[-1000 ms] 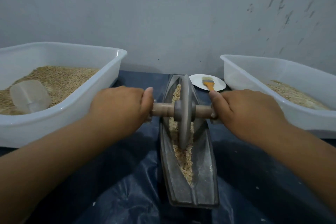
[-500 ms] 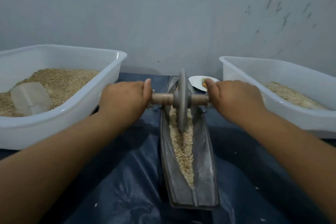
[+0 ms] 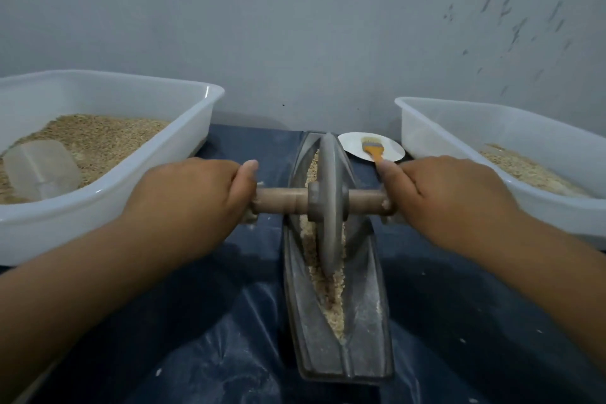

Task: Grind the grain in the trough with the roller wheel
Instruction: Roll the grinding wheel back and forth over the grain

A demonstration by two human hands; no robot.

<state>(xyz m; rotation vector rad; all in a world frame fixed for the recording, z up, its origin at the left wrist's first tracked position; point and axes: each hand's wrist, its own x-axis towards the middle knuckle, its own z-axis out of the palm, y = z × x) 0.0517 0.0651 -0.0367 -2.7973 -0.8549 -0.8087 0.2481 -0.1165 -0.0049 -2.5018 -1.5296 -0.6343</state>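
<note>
Grey plaster wall (image 3: 295, 26) fills the upper half of the frame, scuffed with dark marks toward the upper right. Below it a dark blue plastic sheet (image 3: 196, 338) covers the tabletop, dusted with pale specks.

At the left edge sits a white plastic tub (image 3: 137, 193), partly filled with tan grain; a translucent scoop (image 3: 39, 170) lies in it, half sunk in the heap. Just right of the tub's near corner, the left hand (image 3: 193, 197) has its fingers curled tight round the left end of the wooden axle (image 3: 278, 201), thumb lying on top and pointing toward the centre.

In the middle of the frame the long grey trough (image 3: 364, 338) runs from the far edge of the sheet toward the bottom of the picture, boat-shaped, with grain (image 3: 331, 298) lying along its central groove. The roller wheel (image 3: 328, 203) stands upright on its edge in that groove, over the upper half of the trough, its rim bedded in the grain.

Behind the trough, just right of its far tip, a small white plate (image 3: 354, 141) carries a brush (image 3: 372, 149) with an orange handle. The right hand (image 3: 449, 203) grips the axle's right end the same way, fingers wrapped under and thumb on top. At the right edge stands a second white tub (image 3: 465, 134), holding a shallower layer of grain.
</note>
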